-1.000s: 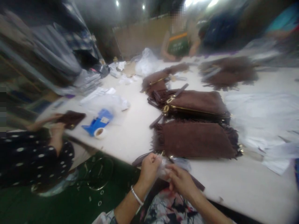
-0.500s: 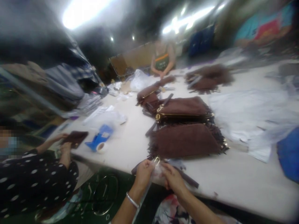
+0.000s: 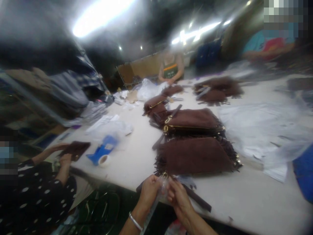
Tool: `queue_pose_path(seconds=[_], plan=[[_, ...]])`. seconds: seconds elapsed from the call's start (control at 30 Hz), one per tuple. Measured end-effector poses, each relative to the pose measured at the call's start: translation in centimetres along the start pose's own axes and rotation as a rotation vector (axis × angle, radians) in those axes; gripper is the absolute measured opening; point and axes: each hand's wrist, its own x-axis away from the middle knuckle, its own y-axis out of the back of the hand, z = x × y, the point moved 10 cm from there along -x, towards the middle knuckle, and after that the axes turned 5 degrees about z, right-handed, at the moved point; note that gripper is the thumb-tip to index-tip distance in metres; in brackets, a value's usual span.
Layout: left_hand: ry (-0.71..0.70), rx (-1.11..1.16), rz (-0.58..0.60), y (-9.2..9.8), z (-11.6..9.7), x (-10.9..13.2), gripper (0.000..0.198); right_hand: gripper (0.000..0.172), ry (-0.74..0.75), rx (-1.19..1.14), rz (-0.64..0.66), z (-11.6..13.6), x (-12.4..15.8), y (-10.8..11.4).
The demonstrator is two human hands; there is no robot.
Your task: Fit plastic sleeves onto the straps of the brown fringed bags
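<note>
My left hand (image 3: 149, 192), a silver bangle (image 3: 135, 221) on its wrist, pinches a piece of clear plastic (image 3: 163, 189) at the table's front edge. From the other side, my right hand (image 3: 179, 198) has its fingers closed on the same plastic. A gold metal clasp (image 3: 165, 175) shows between the fingertips, at the plastic's upper end. Under my hands a dark brown strap (image 3: 199, 198) lies along the edge, partly hidden. Just beyond lies a brown fringed bag (image 3: 195, 155), with a second brown bag (image 3: 193, 118) with a gold zip behind it.
A blue tape dispenser (image 3: 104, 150) and a tape roll (image 3: 104, 161) lie to the left. White plastic sheets (image 3: 259, 130) spread on the right, near a blue object (image 3: 304, 173). At left, a person in polka dots (image 3: 36, 192) handles a brown piece (image 3: 78, 149). More brown bags (image 3: 220, 88) lie farther back.
The view has tilted slightly, so the table sits lower in the picture. My hands stay together on the plastic, with the right hand's fingers slightly shifted. The person at left has moved a little.
</note>
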Motion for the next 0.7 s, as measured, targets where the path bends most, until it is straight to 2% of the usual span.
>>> queue_pose_path(seconds=[0.2,0.47,0.7], plan=[[0.015,-0.014,-0.011,0.2,-0.1,-0.4,0.022,0.039,-0.017,-0.027,0.065,0.4,0.1,-0.8],[0.068,0.023,0.052,-0.8,-0.4,-0.1,0.025,0.033,-0.097,-0.154,0.110,-0.2,0.5,-0.9],[0.166,-0.052,0.019,-0.3,-0.8,0.2,0.023,0.032,-0.129,-0.201,0.118,-0.5,0.7,-0.9]])
